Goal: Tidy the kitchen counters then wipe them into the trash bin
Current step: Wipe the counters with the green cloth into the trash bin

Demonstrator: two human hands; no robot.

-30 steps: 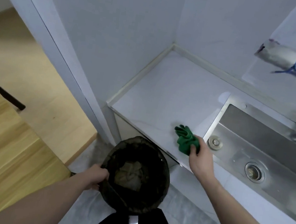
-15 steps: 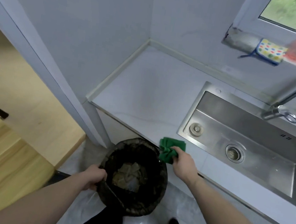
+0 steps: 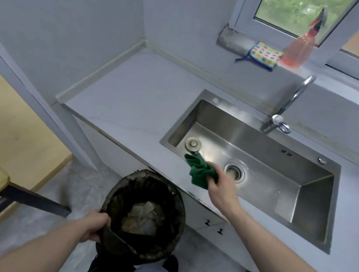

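Counter [image 3: 133, 96], pale grey, runs from the left wall corner to the steel sink [image 3: 314, 226]; bare surface lies up and to the left of the right-hand fingers. Right hand [image 3: 219, 188]: fingers curled tight around a bunched green cloth [image 3: 200, 170], thumb side toward the sink. Cloth sticks out past the fingertips to the left and hangs over the sink's front edge; whether it touches the steel cannot be told. Round strainer plug [image 3: 193, 143] sits in the basin just beyond the cloth's upper tip; drain [image 3: 234, 171] just right of the knuckles.

Left hand [image 3: 96, 226]: fingers clamped on the near-left rim of the trash bin [image 3: 168, 232], thumb outside, fingertips hidden inside the black liner. Bin held below the counter edge, down and left of the right hand; crumpled pale paper [image 3: 142, 216] lies at its bottom.

Faucet [image 3: 288, 105] behind the basin. Window ledge above: spotted sponge cloth [image 3: 265, 55] touching an orange spray bottle [image 3: 299, 49].
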